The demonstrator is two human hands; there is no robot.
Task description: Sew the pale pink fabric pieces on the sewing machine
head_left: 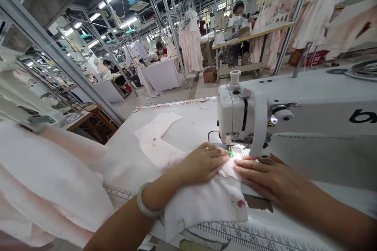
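Note:
A pale pink fabric piece [203,200] with small red motifs lies under the sewing machine head [235,113], its lit needle area at the fingertips. My left hand [203,162] rests flat on the cloth just left of the presser foot, fingers stretched out and a ring on one. My right hand [265,170] lies on the cloth's right edge, fingers extended toward the needle, partly behind the white machine guard [259,125]. Whether its thumb pinches the cloth is hidden. A bright green bit [231,152] shows beside the needle. The fabric's far part spreads across the table behind my left hand.
A measuring tape strip [235,235] runs along the table's front edge. Pale pink cloth [44,188] hangs in a heap at the left. A metal post [59,55] slants nearby. Farther back, people work at other machines, among hanging garments [191,43] and a cardboard box [209,75].

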